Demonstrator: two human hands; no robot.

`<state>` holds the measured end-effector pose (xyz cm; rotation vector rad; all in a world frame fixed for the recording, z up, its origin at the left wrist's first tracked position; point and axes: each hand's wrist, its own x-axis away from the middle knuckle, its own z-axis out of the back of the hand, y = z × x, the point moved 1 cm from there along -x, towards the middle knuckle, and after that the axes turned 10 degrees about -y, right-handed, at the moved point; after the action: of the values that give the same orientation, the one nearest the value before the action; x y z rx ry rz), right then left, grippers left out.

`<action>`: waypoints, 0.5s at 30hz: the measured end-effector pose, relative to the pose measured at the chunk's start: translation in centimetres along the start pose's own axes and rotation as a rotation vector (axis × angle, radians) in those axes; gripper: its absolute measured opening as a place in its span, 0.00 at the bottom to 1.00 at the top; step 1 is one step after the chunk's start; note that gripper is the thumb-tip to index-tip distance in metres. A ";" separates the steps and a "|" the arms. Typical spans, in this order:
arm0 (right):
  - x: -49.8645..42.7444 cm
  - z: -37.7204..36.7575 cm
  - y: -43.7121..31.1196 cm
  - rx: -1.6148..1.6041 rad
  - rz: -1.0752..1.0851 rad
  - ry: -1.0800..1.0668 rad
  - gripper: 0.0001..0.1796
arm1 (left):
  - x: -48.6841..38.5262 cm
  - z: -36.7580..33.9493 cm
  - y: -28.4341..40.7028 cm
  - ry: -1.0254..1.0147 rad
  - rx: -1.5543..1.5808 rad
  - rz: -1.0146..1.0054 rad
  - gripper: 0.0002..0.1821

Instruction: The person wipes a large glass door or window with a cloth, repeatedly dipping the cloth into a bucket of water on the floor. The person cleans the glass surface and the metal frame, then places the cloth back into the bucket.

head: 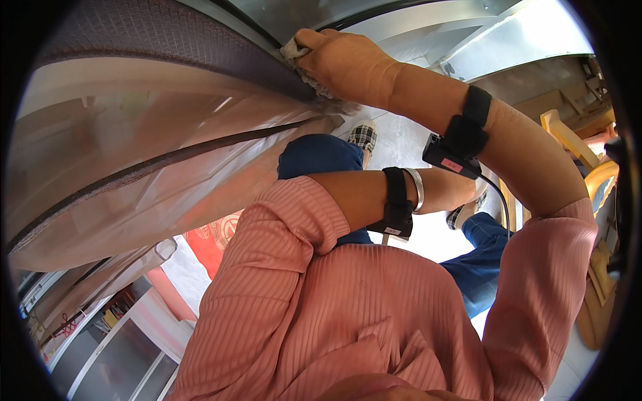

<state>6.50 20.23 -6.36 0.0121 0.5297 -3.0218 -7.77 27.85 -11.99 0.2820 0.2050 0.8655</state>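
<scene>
My right hand [346,65] is closed around a crumpled grey-white cloth [296,52]. The cloth is pressed to the edge of a dark purple-brown textured strip [175,37], beside a dark door frame. From this strip hangs a translucent plastic curtain [115,125], crossed by a dark brown band [165,159]. Lower down, my left hand [454,189] reaches to the right beneath my right forearm. Its fingers are mostly hidden behind that forearm and the black device strapped there, so its grip is unclear. A silver bangle [416,189] circles the left wrist.
Glass and a pale metal frame [431,22] lie beyond my right hand. On the right stands a wooden chair [599,170]. A red patterned cloth [215,238] is at the left, above a white-framed cabinet [125,346]. A black cable [501,198] runs from the right forearm's device.
</scene>
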 end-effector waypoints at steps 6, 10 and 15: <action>1.4 3.3 1.8 0.047 0.218 -0.145 0.13 | -2.1 -0.6 -1.0 -0.252 0.192 0.082 0.06; 6.5 6.9 5.2 -0.264 0.115 -0.107 0.12 | -2.6 -1.0 -2.9 -0.276 0.111 0.077 0.07; 16.0 10.2 6.8 -0.647 -0.048 0.145 0.09 | -2.1 -1.7 -3.7 -0.321 0.517 0.091 0.14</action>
<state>-8.89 9.26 0.63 0.1815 1.5029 -2.7517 -6.93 24.25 -14.63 0.9123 0.1133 0.8342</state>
